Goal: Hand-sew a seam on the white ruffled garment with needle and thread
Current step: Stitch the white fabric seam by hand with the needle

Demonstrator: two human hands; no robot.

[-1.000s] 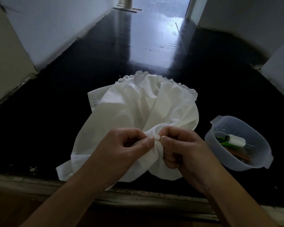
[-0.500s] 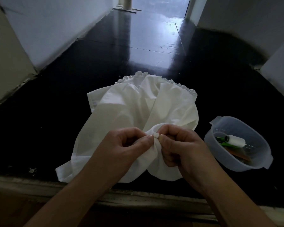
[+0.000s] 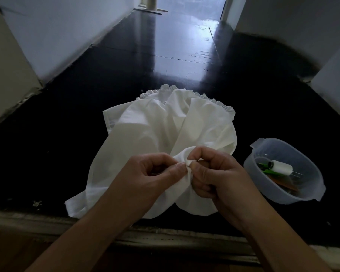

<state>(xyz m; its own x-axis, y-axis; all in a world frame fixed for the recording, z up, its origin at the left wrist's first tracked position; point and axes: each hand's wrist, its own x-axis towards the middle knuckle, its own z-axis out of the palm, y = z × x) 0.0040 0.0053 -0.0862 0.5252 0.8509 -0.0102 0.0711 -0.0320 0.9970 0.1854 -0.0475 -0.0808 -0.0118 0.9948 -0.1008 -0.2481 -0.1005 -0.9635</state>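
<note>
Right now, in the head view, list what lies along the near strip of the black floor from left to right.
Near-left corner of the white garment → left hand → right hand, both pinching one fold of the cloth → clear plastic tub with a white thread spool inside.

Glossy black floor [image 3: 165,46] between pale walls [image 3: 67,32].

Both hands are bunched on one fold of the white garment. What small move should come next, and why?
Probably ease the stitch through at the pinch. The left hand and right hand both pinch one small fold of the white garment between fingertips; no needle or thread can be made out there, so that is a guess.
</note>
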